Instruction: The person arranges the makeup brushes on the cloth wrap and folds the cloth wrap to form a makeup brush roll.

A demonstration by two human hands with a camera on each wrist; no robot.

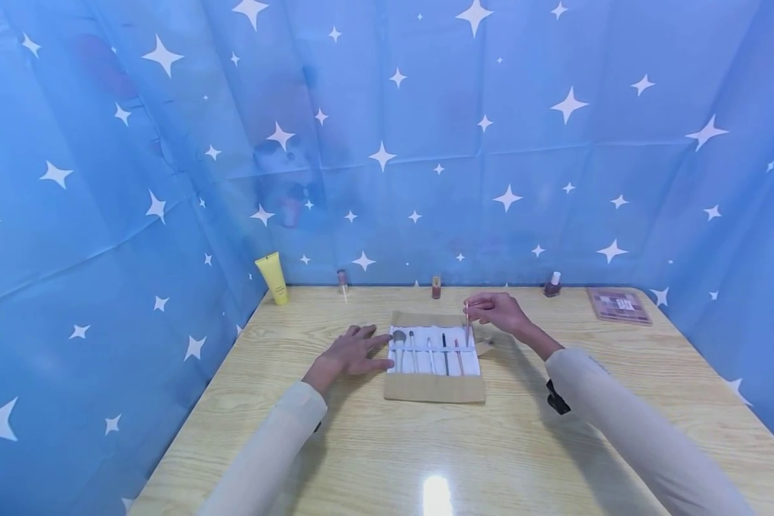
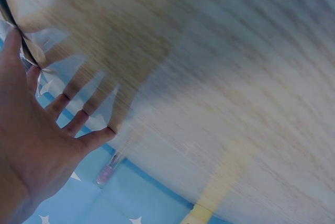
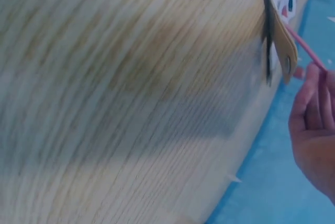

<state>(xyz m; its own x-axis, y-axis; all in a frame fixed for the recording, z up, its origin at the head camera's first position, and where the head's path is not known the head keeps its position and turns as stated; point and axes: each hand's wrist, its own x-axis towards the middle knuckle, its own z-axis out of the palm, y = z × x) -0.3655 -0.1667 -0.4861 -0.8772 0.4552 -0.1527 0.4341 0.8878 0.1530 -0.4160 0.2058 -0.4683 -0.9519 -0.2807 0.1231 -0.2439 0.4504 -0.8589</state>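
A tan brush roll [image 1: 434,388] lies unfolded on the table, its white lining facing up. Several makeup brushes stand side by side under its strap, among them a large fluffy brush [image 1: 398,342] at the left end. My right hand [image 1: 498,312] pinches a thin pink makeup brush [image 1: 467,322] upright at the roll's right end; its lower end is at the strap. In the right wrist view the brush handle [image 3: 309,51] slants from the roll to my fingertips. My left hand [image 1: 355,352] has its fingers spread, touching the roll's left edge.
Along the table's back edge stand a yellow tube [image 1: 273,278], a lip gloss tube [image 1: 342,281], a small bottle with a gold cap [image 1: 436,288] and a dark nail polish bottle [image 1: 552,285]. An eyeshadow palette [image 1: 619,306] lies at the back right. Blue star-patterned curtains [image 1: 426,179] surround the table.
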